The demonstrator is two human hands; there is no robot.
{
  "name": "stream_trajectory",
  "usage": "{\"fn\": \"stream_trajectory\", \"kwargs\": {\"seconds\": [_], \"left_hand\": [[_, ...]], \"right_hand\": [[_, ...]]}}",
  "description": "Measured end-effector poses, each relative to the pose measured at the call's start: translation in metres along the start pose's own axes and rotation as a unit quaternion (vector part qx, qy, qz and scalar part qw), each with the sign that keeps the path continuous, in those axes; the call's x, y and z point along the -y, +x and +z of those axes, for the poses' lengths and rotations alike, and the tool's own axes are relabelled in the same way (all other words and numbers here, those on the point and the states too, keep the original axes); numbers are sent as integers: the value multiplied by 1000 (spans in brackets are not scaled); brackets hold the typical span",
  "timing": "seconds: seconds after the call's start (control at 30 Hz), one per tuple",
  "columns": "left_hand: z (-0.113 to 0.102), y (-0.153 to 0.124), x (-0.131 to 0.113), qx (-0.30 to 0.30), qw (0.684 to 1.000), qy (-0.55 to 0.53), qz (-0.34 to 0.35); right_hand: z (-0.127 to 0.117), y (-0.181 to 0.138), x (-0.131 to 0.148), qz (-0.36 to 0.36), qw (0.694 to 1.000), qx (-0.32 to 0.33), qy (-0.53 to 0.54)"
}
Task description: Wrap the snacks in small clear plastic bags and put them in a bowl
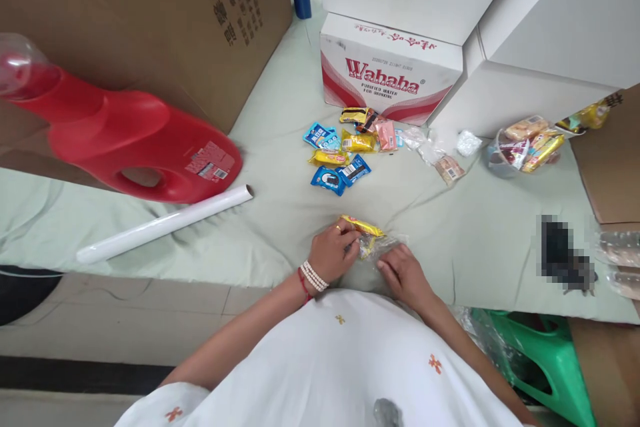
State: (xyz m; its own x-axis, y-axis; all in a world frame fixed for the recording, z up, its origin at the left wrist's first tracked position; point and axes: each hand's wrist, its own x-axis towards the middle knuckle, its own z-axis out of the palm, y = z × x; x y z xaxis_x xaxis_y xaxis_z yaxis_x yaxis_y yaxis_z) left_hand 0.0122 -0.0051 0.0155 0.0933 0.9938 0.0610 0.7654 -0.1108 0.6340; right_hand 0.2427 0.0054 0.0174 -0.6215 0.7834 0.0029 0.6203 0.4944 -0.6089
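Observation:
A yellow snack packet point(365, 225) lies near the table's front edge, above a crumpled clear plastic bag point(371, 265). My left hand point(331, 252), with curled fingers, grips the left end of the packet. Part of the clear bag sits under its fingertips. On the right, my right hand point(407, 275) pinches the edge of the same bag between thumb and fingers. Farther back is a loose group of small wrapped snacks, among them a yellow packet point(358, 141), a blue packet point(328, 180) and a pink packet point(385, 135).
A white Wahaha carton point(390, 73) stands behind the snacks. On the left are a red detergent bottle point(145, 140), a white roll point(165, 225) and a large brown box point(150, 20). To the right stands a clear tub point(503, 157) of snacks. A green stool point(550, 353) is below.

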Motion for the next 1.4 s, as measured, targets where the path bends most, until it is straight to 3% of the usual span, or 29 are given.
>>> {"fn": "stream_trajectory", "kwargs": {"seconds": [0.1,0.2,0.27,0.33,0.43,0.53,0.67,0.8,0.87,0.97,1.1,1.17,1.23,1.3,1.4], "left_hand": [[6,-3,1,-29,999,11,-34],[9,-2,1,-110,987,49,-109],[7,2,1,-135,977,76,-148],[4,6,2,-112,977,94,-156],[4,11,1,-66,983,99,-140],[11,11,-6,-76,984,89,-138],[24,8,-26,-85,994,61,-33],[29,7,-39,-63,990,-31,121],[29,6,-38,-48,980,-124,148],[25,4,-29,-53,957,-275,73],[16,6,-17,-147,917,-337,-152],[13,13,-18,-110,894,-370,-228],[12,22,-23,-40,861,-441,-250],[13,31,-32,5,808,-528,-261],[20,42,-43,4,741,-604,-293]], "right_hand": [[8,5,-6,121,981,-145,-43],[7,9,-7,153,962,-197,-115],[3,10,-3,152,959,-197,-138],[-1,11,3,153,966,-170,-120],[-3,16,18,146,983,-107,-24],[-3,30,32,137,981,-104,88],[-3,52,36,183,928,-152,287],[-1,55,31,174,883,-123,418],[1,52,25,182,867,-116,448],[5,46,12,226,822,-122,508],[7,41,-1,268,741,-185,587],[5,41,-2,271,715,-217,607],[3,41,-1,270,700,-223,622],[2,41,0,266,693,-208,637],[0,38,3,260,688,-184,652]]}}
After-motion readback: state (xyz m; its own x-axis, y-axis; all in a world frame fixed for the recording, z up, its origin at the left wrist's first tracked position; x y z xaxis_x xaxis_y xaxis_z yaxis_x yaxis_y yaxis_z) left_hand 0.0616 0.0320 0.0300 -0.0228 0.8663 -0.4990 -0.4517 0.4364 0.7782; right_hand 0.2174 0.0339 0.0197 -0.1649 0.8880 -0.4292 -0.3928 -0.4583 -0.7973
